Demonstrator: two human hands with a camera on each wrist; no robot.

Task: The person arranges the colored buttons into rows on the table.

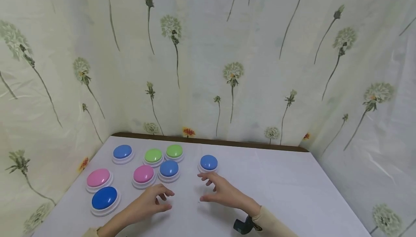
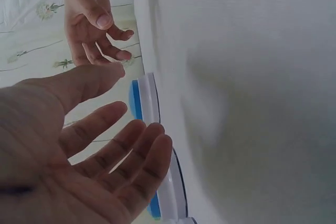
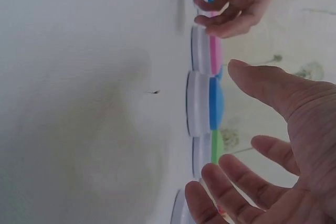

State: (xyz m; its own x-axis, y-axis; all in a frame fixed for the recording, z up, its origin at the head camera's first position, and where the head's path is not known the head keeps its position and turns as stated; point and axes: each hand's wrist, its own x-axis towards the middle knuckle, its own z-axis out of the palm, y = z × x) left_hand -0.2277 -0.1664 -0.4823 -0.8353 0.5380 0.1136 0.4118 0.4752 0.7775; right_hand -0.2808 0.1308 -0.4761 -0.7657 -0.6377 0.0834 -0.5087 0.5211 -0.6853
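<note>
In the lower middle of the head view, the person's left hand (image 1: 147, 202) and right hand (image 1: 225, 192) are both spread, fingers slightly bent, and hold nothing; the right one is just below the lone blue button (image 1: 208, 162), so a careless sweep of fingertips could perhaps push it away. The left hand might likewise bump the central pink button (image 1: 143, 174). On the desk (image 1: 276, 179), from lower left to centre, stand eight buttons: four blue, two pink and two green
</note>
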